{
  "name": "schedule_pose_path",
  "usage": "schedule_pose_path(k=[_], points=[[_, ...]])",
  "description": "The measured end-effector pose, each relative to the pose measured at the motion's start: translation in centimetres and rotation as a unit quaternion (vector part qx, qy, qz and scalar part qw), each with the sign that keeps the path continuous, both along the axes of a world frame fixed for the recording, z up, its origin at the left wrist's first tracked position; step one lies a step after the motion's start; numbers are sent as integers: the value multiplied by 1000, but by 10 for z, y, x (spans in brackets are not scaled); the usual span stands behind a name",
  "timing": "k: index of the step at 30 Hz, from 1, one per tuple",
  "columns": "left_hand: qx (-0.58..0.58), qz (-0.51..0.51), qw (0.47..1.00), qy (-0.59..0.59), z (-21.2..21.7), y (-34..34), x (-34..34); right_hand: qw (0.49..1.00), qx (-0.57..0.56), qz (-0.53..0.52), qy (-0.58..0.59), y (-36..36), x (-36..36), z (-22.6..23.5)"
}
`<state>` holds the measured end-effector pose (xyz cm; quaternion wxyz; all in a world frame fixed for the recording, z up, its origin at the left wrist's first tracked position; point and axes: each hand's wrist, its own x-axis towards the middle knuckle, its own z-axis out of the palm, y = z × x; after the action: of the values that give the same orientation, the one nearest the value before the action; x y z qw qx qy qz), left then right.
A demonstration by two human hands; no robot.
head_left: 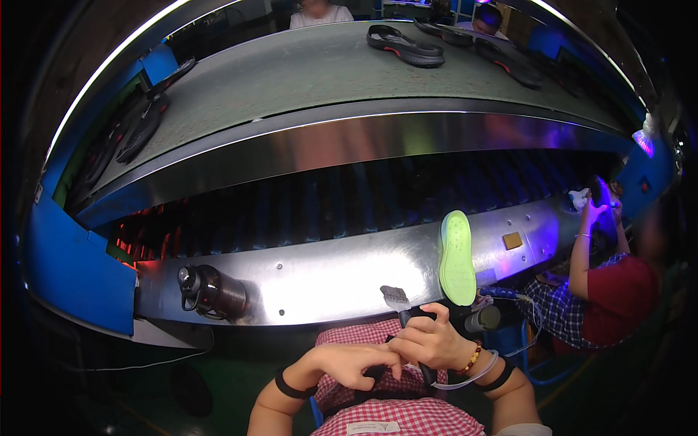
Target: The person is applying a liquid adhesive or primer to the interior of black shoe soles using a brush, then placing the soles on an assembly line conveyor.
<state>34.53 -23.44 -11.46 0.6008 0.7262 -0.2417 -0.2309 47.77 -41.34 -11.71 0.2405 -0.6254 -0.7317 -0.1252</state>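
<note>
My right hand is wrapped round the dark handle of a brush. The brush's grey-brown bristles point away from me, over the near edge of the metal ledge. A clear tube curves from the handle's lower end round my right wrist. Close beside it, my left hand has bent fingers, and its fingertips meet my right hand. A small dark shape shows under the left fingers; I cannot make out what it is. A lime-green shoe sole lies lengthwise on the ledge, ahead and right of my hands.
A dark bottle stands on the metal ledge at left. A yellowish block lies right of the sole; a lidded container is below it. Black soles rest on the conveyor belt. A co-worker handles a shoe part at right.
</note>
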Motion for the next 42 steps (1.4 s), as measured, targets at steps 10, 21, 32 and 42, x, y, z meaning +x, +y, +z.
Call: schedule_pose_path(k=[10,21,32,42], points=[[2,6,1000,6,7,2,2,999,9,-13,43,-2,5,1],[43,-28,999,-4,10,1,7,999,7,24,-21,3,3,3],[-1,-77,995,57,13,1,11,996,45,50,-52,3,6,4],[-28,-56,998,-2,8,2,10,998,50,27,-5,2,8,2]])
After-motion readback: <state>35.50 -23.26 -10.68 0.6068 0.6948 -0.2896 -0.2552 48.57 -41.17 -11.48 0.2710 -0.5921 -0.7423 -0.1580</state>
